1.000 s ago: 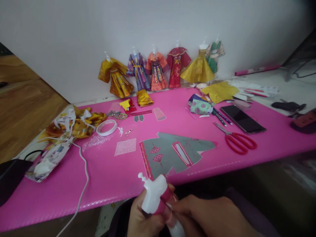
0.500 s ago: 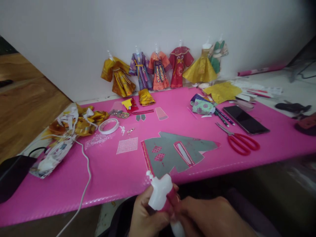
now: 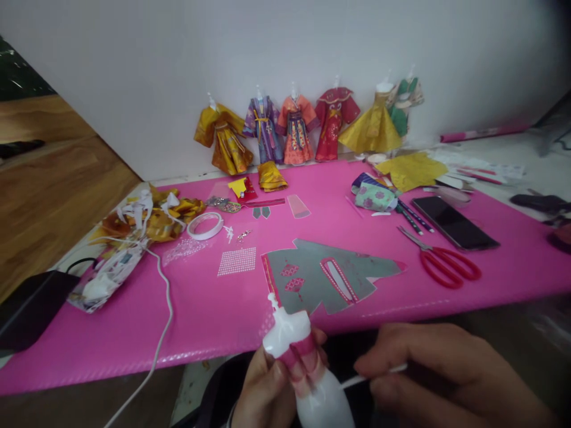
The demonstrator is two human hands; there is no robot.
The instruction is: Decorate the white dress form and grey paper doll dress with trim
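Fingers (image 3: 285,380) of the left hand (image 3: 263,395) are clenching around a small white doll form (image 3: 307,374), gripping it at the waist. This form is showing a thin neck peg on top, rounded shoulders, a pink band wrapping the middle and a wider white base below. It is sitting low in the view, just in front of the near edge of the pink table (image 3: 200,315). The right hand (image 3: 441,371) is pinching a thin white strip (image 3: 372,375) that is running toward the form. A grey paper robe cutout (image 3: 330,276) is lying flat on the table just beyond. Red scissors (image 3: 446,264) are lying further right.
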